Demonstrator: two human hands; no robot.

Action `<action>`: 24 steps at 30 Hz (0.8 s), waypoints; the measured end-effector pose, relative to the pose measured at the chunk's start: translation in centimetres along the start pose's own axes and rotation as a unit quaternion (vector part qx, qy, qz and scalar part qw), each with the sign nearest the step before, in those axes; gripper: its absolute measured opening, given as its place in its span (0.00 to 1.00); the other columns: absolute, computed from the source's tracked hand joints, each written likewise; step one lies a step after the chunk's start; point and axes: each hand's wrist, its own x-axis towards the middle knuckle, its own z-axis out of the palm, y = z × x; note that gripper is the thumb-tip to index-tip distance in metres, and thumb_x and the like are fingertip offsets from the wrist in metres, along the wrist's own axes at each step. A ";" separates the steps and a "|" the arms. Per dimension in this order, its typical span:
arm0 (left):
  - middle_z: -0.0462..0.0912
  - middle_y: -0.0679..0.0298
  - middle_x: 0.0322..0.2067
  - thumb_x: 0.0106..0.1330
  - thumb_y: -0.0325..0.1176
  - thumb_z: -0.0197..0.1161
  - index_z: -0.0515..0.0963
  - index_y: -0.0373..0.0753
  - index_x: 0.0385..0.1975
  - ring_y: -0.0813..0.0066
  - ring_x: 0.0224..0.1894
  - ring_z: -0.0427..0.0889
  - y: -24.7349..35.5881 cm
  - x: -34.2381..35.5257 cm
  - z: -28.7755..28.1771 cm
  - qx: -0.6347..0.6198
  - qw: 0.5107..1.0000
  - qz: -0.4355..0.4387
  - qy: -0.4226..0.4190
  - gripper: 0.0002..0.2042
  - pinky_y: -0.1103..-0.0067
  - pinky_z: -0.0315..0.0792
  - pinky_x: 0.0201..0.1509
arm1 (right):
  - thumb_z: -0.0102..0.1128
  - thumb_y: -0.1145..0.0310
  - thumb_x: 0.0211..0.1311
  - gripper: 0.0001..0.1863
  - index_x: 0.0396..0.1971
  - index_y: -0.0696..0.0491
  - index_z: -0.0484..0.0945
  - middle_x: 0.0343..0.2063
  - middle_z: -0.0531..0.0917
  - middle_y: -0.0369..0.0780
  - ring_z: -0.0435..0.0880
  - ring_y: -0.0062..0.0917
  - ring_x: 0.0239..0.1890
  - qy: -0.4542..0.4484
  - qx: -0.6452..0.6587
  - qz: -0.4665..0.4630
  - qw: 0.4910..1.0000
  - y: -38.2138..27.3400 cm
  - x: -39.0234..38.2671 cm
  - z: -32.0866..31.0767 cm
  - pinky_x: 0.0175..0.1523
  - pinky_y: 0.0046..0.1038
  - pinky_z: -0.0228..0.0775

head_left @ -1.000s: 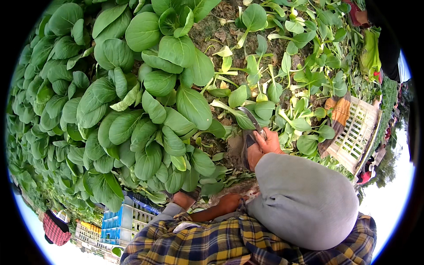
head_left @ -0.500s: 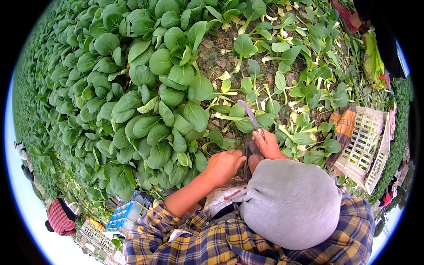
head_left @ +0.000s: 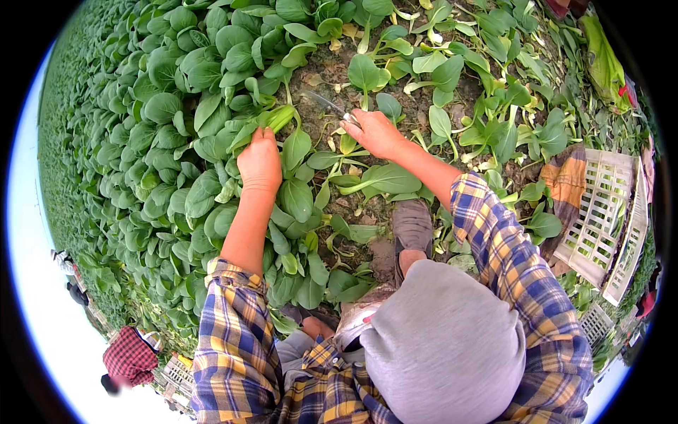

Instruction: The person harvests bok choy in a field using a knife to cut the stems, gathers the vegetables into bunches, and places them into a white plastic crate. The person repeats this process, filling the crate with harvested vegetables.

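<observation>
My left hand (head_left: 259,161) is closed around a green leafy bok choy (head_left: 280,117) at the edge of the standing crop. Its pale green stalks point right, toward my other hand, while its leaves are mostly hidden among the neighbouring plants. Over the bare soil, my right hand (head_left: 376,133) grips a knife (head_left: 324,102). The narrow blade reaches up and left, its tip short of the stalks and just above the ground. A loose leaf with a pale stem (head_left: 385,180) lies below my right hand.
Dense bok choy plants (head_left: 162,106) fill the left. Cut plants and leaves (head_left: 494,134) litter the soil on the right. A white plastic crate (head_left: 600,212) stands at the right with a brown cloth (head_left: 565,180) beside it. A person in a red checked shirt (head_left: 131,355) bends at the lower left.
Both hands have moved forward from near my body. My left hand now holds a bok choy; my right hand has carried the knife forward and left, its blade now pointing more leftward.
</observation>
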 end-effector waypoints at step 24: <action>0.83 0.54 0.41 0.57 0.19 0.52 0.81 0.36 0.40 0.54 0.40 0.83 0.0 -1.5 0.7 -0.238 0.964 -0.061 0.098 0.14 0.69 0.76 0.46 | 0.53 0.54 0.64 0.20 0.37 0.58 0.78 0.35 0.82 0.51 0.80 0.46 0.43 -0.127 -0.208 0.022 0.970 -0.5 3.6 -0.8 0.50 0.42 0.72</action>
